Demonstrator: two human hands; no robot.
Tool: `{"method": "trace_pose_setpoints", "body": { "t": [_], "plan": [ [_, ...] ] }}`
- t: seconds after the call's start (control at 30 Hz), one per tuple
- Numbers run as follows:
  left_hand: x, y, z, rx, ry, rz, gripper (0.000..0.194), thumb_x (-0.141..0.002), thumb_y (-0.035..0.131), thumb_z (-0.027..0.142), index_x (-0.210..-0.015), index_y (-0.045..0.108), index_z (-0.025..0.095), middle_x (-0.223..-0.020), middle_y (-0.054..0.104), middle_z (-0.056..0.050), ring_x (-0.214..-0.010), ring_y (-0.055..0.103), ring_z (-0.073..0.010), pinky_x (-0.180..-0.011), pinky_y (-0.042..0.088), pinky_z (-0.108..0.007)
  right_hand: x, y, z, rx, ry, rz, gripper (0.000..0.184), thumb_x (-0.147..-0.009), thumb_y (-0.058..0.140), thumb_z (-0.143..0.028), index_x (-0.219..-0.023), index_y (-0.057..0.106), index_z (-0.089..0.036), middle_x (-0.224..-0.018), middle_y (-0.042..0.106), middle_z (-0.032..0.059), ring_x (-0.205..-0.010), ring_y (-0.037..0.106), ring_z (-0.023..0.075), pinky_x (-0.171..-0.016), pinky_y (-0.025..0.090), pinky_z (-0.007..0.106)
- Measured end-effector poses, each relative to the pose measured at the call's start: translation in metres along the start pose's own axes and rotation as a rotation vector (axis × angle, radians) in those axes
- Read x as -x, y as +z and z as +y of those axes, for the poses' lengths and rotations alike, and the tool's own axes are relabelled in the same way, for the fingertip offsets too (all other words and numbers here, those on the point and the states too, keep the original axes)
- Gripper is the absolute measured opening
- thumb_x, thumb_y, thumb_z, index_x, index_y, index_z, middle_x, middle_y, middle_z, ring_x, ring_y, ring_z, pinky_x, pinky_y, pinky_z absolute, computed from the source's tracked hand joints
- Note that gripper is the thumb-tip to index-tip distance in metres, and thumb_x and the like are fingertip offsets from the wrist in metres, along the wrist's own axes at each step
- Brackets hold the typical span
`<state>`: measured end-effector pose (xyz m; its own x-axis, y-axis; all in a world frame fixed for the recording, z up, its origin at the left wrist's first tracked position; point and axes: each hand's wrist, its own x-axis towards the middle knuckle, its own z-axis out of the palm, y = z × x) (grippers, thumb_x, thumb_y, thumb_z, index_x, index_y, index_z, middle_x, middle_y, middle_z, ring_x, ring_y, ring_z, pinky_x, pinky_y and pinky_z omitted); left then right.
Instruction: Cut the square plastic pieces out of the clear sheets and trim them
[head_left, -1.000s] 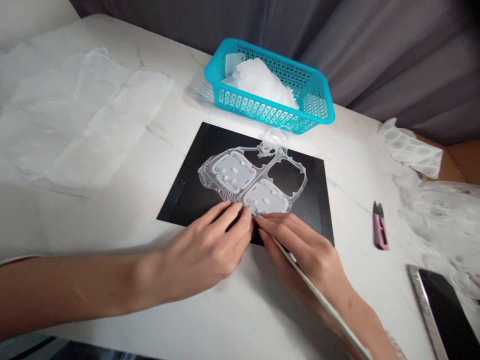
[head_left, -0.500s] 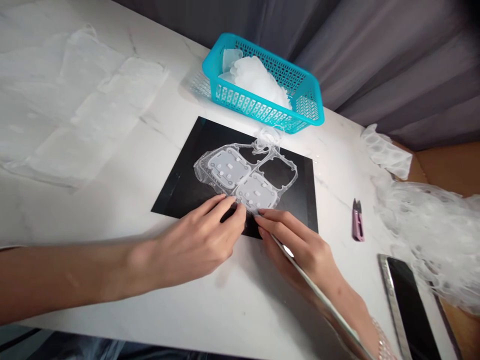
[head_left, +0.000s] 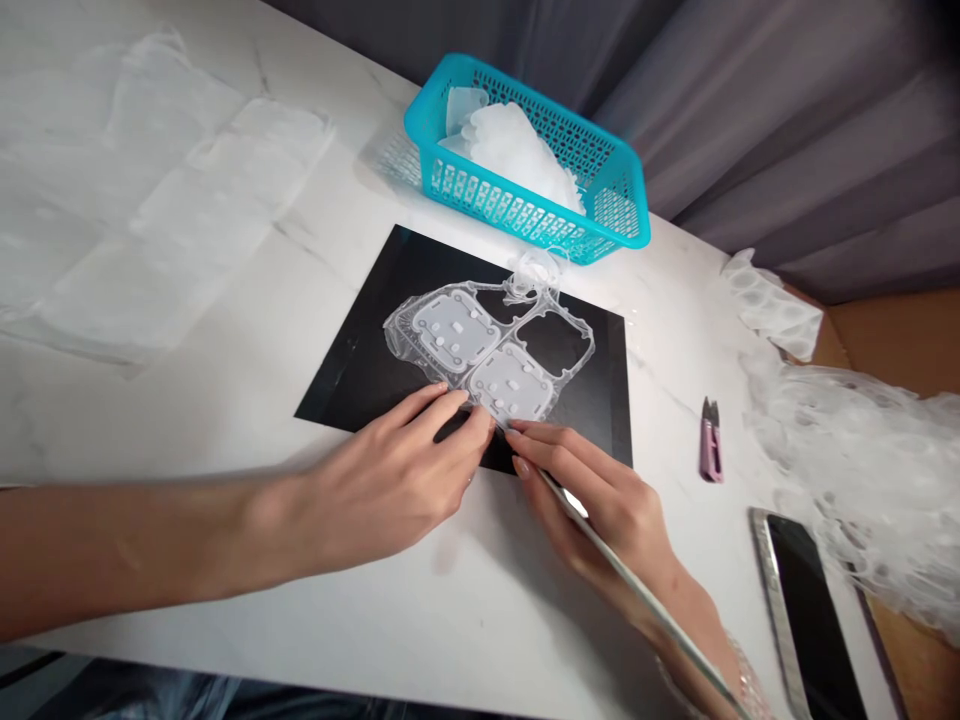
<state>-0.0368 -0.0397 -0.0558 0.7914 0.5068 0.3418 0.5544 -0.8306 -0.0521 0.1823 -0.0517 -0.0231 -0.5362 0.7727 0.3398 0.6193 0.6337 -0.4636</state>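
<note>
A translucent moulded silicone sheet (head_left: 513,384) lies on a black mat (head_left: 356,340). Two of its rounded panels are filled and carry small raised nubs; two others are just open outlines, with a crumpled clump at the far end. My left hand (head_left: 420,465) has its fingers and thumb closed on the sheet's near edge. Pinched in my right hand (head_left: 611,510) is a long, slim silver tool (head_left: 637,585), held like a pen. Its tip meets the sheet's near corner beside my left thumb, where fingers partly hide it.
Behind the mat stands a turquoise basket (head_left: 525,215) of translucent pieces. Pink thread snips (head_left: 711,440) and a phone (head_left: 814,610) lie to the right, beside a heap of translucent scraps (head_left: 877,470). Cloudy plastic sheeting (head_left: 187,210) covers the table's left.
Both hands hold nearly the same pose at the sheet's near edge. The whole view has shifted slightly, and the tool and my right hand have barely moved.
</note>
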Motion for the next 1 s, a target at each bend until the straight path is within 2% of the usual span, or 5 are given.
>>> {"method": "trace_pose_setpoints", "body": {
  "t": [0.2, 0.33, 0.57, 0.8, 1.0],
  "plan": [
    [0.001, 0.001, 0.001, -0.014, -0.004, -0.009, 0.037, -0.093, 0.054, 0.015, -0.126, 0.061, -0.001, -0.129, 0.061, -0.019, -0.119, 0.057, -0.0332, -0.107, 0.046, -0.047, -0.008, 0.007, 0.0, 0.049, -0.025, -0.008, 0.022, -0.093, 0.053, -0.004, -0.111, 0.064, -0.011, -0.097, 0.072, 0.0116, -0.091, 0.07, 0.0192, -0.078, 0.062, 0.031],
    [0.001, 0.002, 0.002, -0.012, -0.011, -0.001, 0.036, -0.092, 0.055, 0.014, -0.124, 0.062, 0.0, -0.125, 0.064, -0.018, -0.118, 0.057, -0.0325, -0.107, 0.046, -0.046, -0.012, 0.007, -0.003, 0.058, -0.013, -0.014, 0.021, -0.095, 0.05, -0.006, -0.11, 0.063, -0.013, -0.094, 0.071, 0.0114, -0.088, 0.069, 0.0201, -0.073, 0.061, 0.033],
    [0.001, 0.001, -0.001, 0.033, -0.038, -0.023, 0.038, -0.093, 0.051, 0.011, -0.128, 0.06, 0.003, -0.13, 0.062, -0.015, -0.12, 0.055, -0.03, -0.107, 0.045, -0.045, -0.007, -0.004, -0.008, 0.06, -0.007, -0.096, 0.022, -0.092, 0.051, 0.002, -0.106, 0.061, -0.01, -0.102, 0.07, 0.0152, -0.094, 0.069, 0.0214, -0.079, 0.061, 0.033],
    [0.0, 0.0, -0.002, 0.077, -0.008, 0.002, 0.023, -0.087, 0.055, 0.007, -0.102, 0.073, 0.01, -0.13, 0.06, -0.012, -0.12, 0.053, -0.0308, -0.111, 0.042, -0.047, -0.011, -0.001, -0.005, 0.133, -0.08, -0.112, 0.021, -0.095, 0.048, -0.002, -0.111, 0.059, -0.011, -0.097, 0.068, 0.0131, -0.087, 0.067, 0.0198, -0.071, 0.061, 0.033],
    [0.001, 0.001, -0.005, 0.083, 0.05, -0.003, 0.019, -0.086, 0.059, 0.01, -0.096, 0.074, 0.011, -0.124, 0.063, -0.013, -0.117, 0.056, -0.0325, -0.109, 0.043, -0.05, -0.011, 0.002, -0.001, 0.132, -0.026, -0.107, 0.023, -0.097, 0.049, -0.006, -0.118, 0.056, -0.011, -0.124, 0.064, 0.0199, -0.095, 0.065, 0.0215, -0.078, 0.06, 0.038]
  ]
}}
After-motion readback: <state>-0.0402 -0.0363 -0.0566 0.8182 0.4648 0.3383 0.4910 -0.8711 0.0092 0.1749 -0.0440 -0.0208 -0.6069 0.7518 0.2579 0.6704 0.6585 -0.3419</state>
